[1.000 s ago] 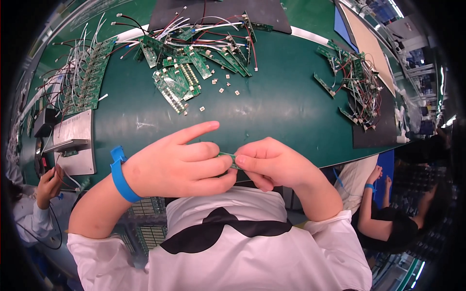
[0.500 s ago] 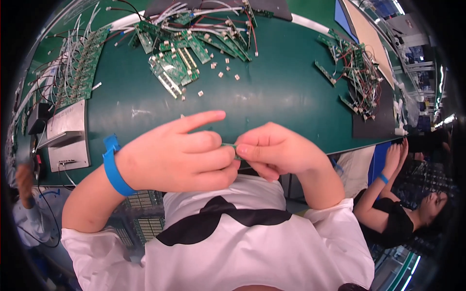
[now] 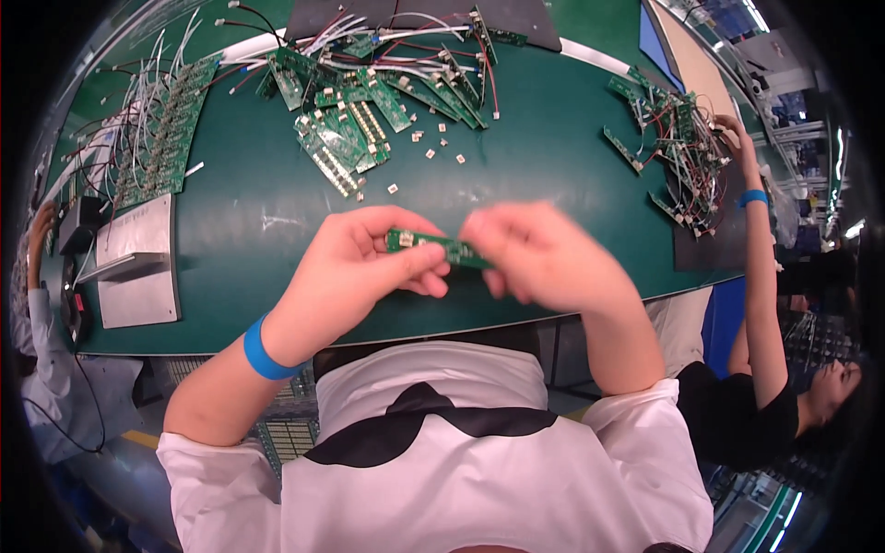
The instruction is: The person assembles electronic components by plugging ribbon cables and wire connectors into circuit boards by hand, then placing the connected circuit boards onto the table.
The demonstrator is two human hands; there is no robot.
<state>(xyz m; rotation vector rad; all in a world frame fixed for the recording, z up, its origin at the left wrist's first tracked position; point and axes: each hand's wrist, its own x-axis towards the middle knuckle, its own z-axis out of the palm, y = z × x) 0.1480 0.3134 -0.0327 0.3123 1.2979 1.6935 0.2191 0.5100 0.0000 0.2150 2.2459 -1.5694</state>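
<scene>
Just beyond the table's front edge, my left hand (image 3: 355,253) is closed on a narrow green circuit board (image 3: 457,251) with small pale connectors. Its thumb lies across the board's face. My right hand (image 3: 530,253), somewhat smeared by motion, is closed about the board's right end, its thumb and fingers bent around it. Whether a small part sits between those fingers is hidden. Small white connectors (image 3: 430,154) lie scattered farther away, beside a heap of green circuit boards (image 3: 343,138).
Wired boards (image 3: 166,138) stand in a row at the left, behind a metal plate fixture (image 3: 138,286). At the right, a co-worker's hand (image 3: 728,134) reaches to a pile of wired boards (image 3: 678,152). Another person's arm (image 3: 39,249) shows at the far left.
Both hands have turned and moved slightly away from me, bringing the circuit board into clearer view. The co-worker at the right has stretched an arm to the pile of wired boards.
</scene>
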